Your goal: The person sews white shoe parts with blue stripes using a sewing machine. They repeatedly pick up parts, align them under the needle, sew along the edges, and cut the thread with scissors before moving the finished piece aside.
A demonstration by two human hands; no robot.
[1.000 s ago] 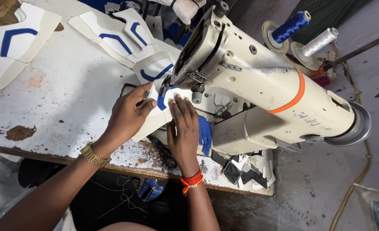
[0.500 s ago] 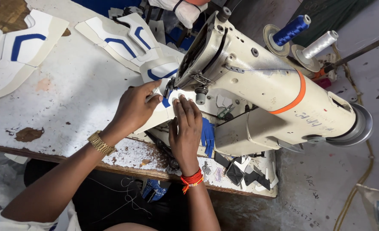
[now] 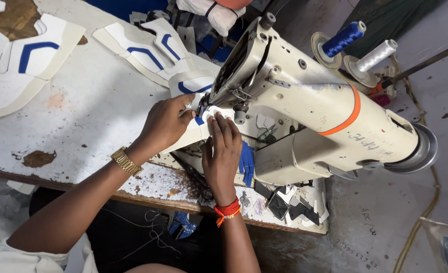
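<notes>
Since the earlier frames the left hand [image 3: 165, 124] has moved a little up and to the right, closer to the needle, and the white piece with blue trim [image 3: 196, 130] has gone with it under the head of the sewing machine [image 3: 305, 96]. The left hand now lies on this piece with bent fingers that press its edge; it wears a gold watch [image 3: 125, 161]. The right hand [image 3: 224, 149] lies flat on the same piece, fingers straight and together, tips just beside the needle; a red thread band [image 3: 227, 210] is around its wrist. Neither hand is clenched. The piece rests on the white counter [image 3: 82, 116], partly under the machine. More white and blue pieces [image 3: 143, 48] lie farther back. A blue spool [image 3: 343, 39] and a white spool [image 3: 378, 54] stand behind the machine.
</notes>
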